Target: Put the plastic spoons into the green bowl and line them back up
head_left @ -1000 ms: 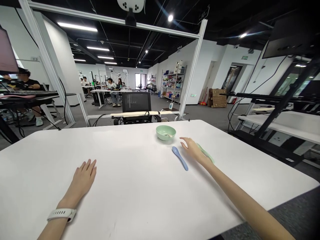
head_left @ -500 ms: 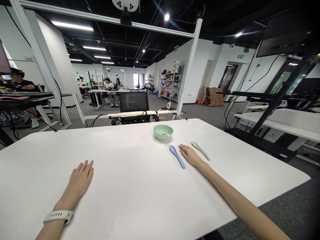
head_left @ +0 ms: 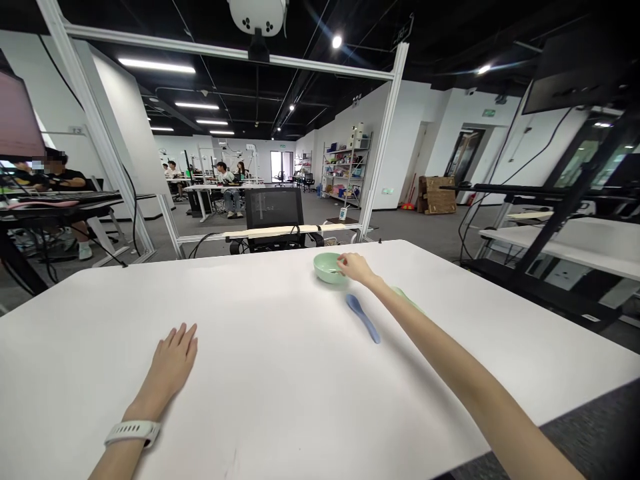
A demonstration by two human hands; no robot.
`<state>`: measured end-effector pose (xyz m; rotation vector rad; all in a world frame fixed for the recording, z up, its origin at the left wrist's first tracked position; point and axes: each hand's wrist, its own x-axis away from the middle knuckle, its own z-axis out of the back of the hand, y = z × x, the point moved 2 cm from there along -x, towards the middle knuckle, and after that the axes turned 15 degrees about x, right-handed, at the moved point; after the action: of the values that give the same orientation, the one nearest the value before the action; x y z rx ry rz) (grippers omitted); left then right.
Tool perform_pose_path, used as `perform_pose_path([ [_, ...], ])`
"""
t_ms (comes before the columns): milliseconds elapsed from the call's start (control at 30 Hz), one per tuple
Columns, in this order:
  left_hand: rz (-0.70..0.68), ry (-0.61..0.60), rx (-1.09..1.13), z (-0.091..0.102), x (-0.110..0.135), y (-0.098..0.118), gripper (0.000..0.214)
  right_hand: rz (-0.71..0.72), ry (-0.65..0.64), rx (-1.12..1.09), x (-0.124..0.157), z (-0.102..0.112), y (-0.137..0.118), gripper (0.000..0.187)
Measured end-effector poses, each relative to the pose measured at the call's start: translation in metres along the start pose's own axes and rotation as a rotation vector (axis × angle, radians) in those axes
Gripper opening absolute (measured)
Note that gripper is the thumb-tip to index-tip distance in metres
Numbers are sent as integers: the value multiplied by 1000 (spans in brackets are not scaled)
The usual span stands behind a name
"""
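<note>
My left hand lies flat on the white table, fingers stretched out, holding nothing. At the far side of the table stands a light green bowl. My right hand is at its right rim, fingers curled together over the edge; whether they grip the rim or the small pale object inside is hidden. In front of the bowl lies a blue spoon. A light green spoon is partly covered by my right forearm.
A metal frame rises behind the table's far edge, with a black chair beyond. On the right are a black stand and another white table. Several people sit at desks at the back and left.
My right hand has lifted from between the two spoons and moved forward to the bowl's right rim, its fingers curling. My left hand stays flat. The view has shifted slightly.
</note>
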<state>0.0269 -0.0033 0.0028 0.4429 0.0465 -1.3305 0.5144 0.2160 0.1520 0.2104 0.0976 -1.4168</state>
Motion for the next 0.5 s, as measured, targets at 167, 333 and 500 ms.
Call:
perform_pose_path([
  [167,-11,31,25,-1,3,3,68,-68,-141,65,-20,-4,-27,39],
  [333,-13,21,38,0,5,6,68,-97,-188,66,-26,-10,-33,31],
  [500,-13,46,77,6,6,7,66,-71,-131,42,-19,1,-36,35],
])
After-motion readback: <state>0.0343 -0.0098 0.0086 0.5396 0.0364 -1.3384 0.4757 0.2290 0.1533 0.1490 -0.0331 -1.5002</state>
